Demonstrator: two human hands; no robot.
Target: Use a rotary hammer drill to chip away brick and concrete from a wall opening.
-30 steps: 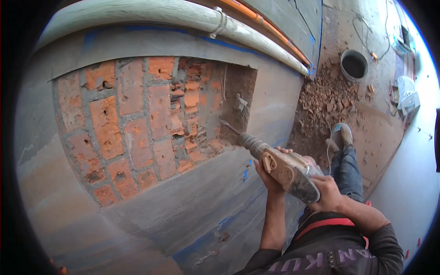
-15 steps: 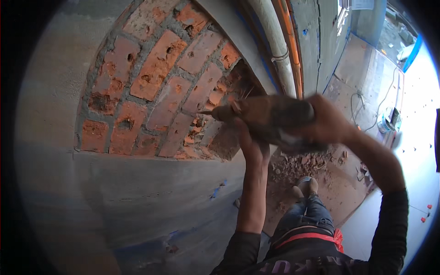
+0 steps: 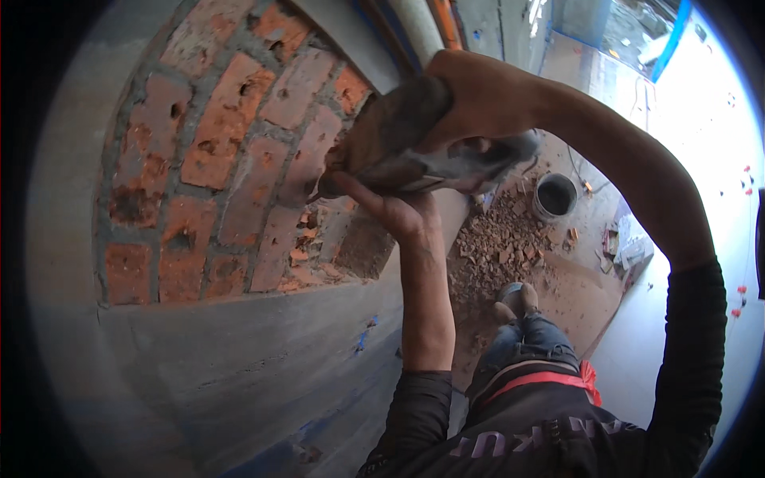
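A dusty rotary hammer point(image 3: 410, 115) is up against a patch of exposed brickwork point(image 3: 239, 159), its pointed chisel bit mostly hidden by the tool's nose. My right hand point(image 3: 482, 92) grips it at the rear, arm bent high. From underneath, my left hand point(image 3: 402, 213) holds the front of the body, thumb along its nose. The bit end is beside broken brick edges point(image 3: 307, 239) at the patch's right side. Several bricks have pitted holes, with grey mortar between them. Whether the tip touches the brick I cannot tell.
Smooth grey plaster point(image 3: 255, 342) borders the bricks below and left. A pale pipe point(image 3: 416, 28) and an orange conduit point(image 3: 446, 22) run above the tool. Brick rubble point(image 3: 498, 243) covers the floor around my boots point(image 3: 518, 299), beside a bucket point(image 3: 555, 197). A plastic bag point(image 3: 633, 241) lies to the right.
The rotary hammer has swung so its rear is nearer the camera, and its nose now covers most of the bit. My view has shifted right, bringing the bucket into sight. Both hands keep hold.
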